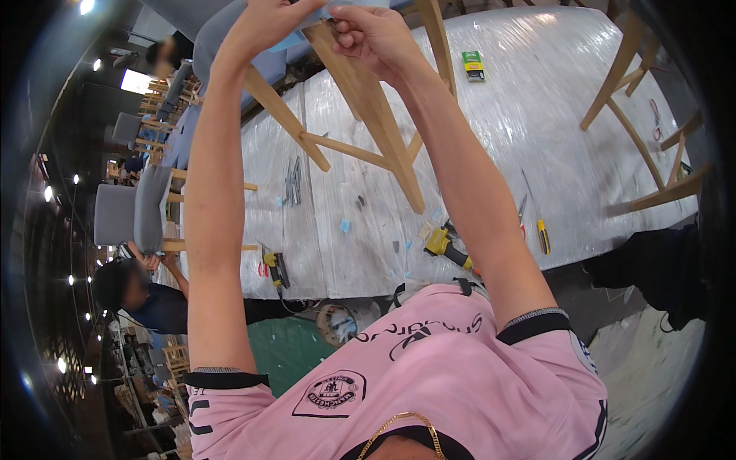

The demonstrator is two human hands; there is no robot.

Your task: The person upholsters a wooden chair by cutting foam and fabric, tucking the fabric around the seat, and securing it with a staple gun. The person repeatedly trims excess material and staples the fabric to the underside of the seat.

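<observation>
Both my arms reach up to the top edge, over a chair with a wooden frame (368,115) and a grey-blue upholstered part (215,38). Thin light blue film (287,43) lies at the top of its leg, between my hands. My left hand (264,27), partly cut off by the picture's edge, has its thumb and fingers brought together on this film. The curled fingers of my right hand (377,40) pinch the film just beside it. What lies beneath the fingertips is hidden.
Plastic wrap covers the worktable (537,100). On it lie a yellow-black power tool (448,247), another such tool (274,268), a yellow-handled screwdriver (543,236) and a green-yellow box (474,67). Another wooden-legged chair (629,138) stands right. A person (153,295) works at left; dark clothing (652,272) shows right.
</observation>
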